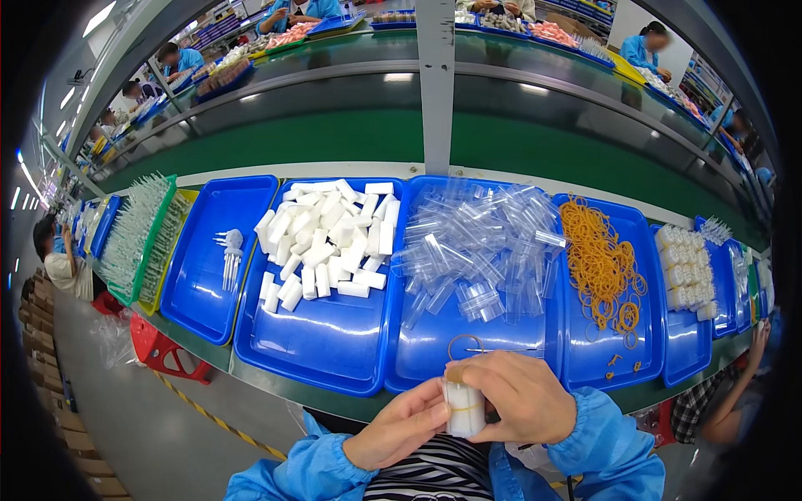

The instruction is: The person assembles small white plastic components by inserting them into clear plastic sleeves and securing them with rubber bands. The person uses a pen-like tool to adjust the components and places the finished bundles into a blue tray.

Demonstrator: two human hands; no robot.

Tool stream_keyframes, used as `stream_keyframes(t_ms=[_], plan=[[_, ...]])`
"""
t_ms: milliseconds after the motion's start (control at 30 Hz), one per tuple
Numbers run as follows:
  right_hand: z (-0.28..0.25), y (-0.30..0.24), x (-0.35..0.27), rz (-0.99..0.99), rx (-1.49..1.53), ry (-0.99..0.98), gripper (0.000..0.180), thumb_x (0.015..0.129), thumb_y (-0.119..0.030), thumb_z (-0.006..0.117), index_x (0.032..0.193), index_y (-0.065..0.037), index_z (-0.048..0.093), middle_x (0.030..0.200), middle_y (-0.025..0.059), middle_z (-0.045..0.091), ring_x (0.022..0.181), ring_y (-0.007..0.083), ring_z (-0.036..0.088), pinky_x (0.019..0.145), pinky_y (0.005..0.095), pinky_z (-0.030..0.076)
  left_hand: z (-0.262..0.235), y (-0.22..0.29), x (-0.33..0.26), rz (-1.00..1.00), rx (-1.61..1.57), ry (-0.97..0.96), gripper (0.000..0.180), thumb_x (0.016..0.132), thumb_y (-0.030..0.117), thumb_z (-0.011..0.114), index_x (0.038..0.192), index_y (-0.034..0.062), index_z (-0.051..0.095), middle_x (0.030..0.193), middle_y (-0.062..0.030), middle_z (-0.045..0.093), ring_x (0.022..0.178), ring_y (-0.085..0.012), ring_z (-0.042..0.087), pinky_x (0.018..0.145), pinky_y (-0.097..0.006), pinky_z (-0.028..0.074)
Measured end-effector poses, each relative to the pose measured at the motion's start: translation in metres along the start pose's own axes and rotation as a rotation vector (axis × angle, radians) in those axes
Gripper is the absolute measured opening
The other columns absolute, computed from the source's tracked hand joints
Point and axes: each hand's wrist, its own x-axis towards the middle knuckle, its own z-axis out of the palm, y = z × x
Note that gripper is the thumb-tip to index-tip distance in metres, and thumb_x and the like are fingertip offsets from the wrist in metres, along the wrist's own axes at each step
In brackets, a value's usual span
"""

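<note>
A small bundle of white blocks, with a yellow rubber band around it, sits between my two hands in front of the trays. My left hand grips its left side with thumb and fingers. My right hand closes over its top and right side. Just beyond the right fingertips shows a thin orange loop, seemingly another rubber band; whether the fingers hold it I cannot tell. Nearest beyond the hands is a blue tray of clear plastic pieces.
Left of it, another blue tray holds loose white blocks. Farther left, a blue tray carries a few white-topped pieces. Rubber bands fill a tray on the right, with stacked white bundles beyond. A grey post rises behind.
</note>
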Motion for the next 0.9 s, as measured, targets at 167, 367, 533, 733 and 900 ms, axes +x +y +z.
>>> stream_keyframes(t_ms=[167, 367, 533, 733, 900], plan=[[-0.007, -0.008, 0.006, 0.045, -0.010, -0.001, 0.079, 0.068, -0.027, 0.086, 0.134, -0.001, 0.051, 0.125, 0.0123, 0.060, 0.109, 0.0298, 0.059, 0.091, 0.0404, 0.050, -0.006, 0.002, 0.004, -0.046, 0.079, 0.104, 0.056, 0.104, 0.027, 0.051, 0.147, -0.0029, 0.032, 0.139, -0.0193, 0.049, 0.132, -0.0303, 0.049, 0.112, -0.045, 0.039], [-0.006, 0.000, -0.008, 0.063, -0.021, -0.010, 0.081, 0.065, -0.029, 0.086, 0.133, -0.002, 0.051, 0.125, 0.0123, 0.060, 0.111, 0.0311, 0.059, 0.095, 0.0423, 0.048, 0.003, 0.009, 0.010, -0.125, -0.120, -0.020, 0.052, 0.107, 0.030, 0.044, 0.145, -0.0044, 0.035, 0.138, -0.0181, 0.052, 0.132, -0.0258, 0.050, 0.110, -0.039, 0.042], [-0.001, 0.004, -0.014, 0.039, -0.107, 0.014, 0.077, 0.060, -0.024, 0.085, 0.126, -0.003, 0.052, 0.122, 0.0107, 0.062, 0.111, 0.0311, 0.060, 0.098, 0.0427, 0.047, 0.004, 0.002, 0.011, -0.079, 0.100, -0.039, 0.050, 0.106, 0.023, 0.048, 0.145, -0.0041, 0.035, 0.136, -0.0182, 0.054, 0.130, -0.0254, 0.052, 0.111, -0.039, 0.041], [-0.021, 0.005, -0.030, 0.110, 0.258, 0.063, 0.078, 0.080, -0.035, 0.082, 0.141, 0.001, 0.048, 0.135, 0.0171, 0.055, 0.118, 0.0346, 0.054, 0.099, 0.0427, 0.044, 0.016, 0.006, 0.024, -0.083, 0.271, -0.029, 0.054, 0.101, 0.011, 0.056, 0.148, -0.0007, 0.032, 0.141, -0.0204, 0.051, 0.130, -0.0285, 0.054, 0.110, -0.041, 0.043], [-0.018, 0.016, -0.070, 0.192, 0.520, 0.189, 0.060, 0.091, -0.036, 0.071, 0.137, -0.002, 0.052, 0.130, 0.0170, 0.059, 0.125, 0.0312, 0.052, 0.108, 0.0408, 0.036, 0.006, -0.019, 0.037, 0.002, 0.434, -0.132, 0.093, 0.090, 0.002, 0.070, 0.158, 0.0089, 0.007, 0.140, -0.0216, 0.052, 0.131, -0.0308, 0.052, 0.109, -0.046, 0.042]])
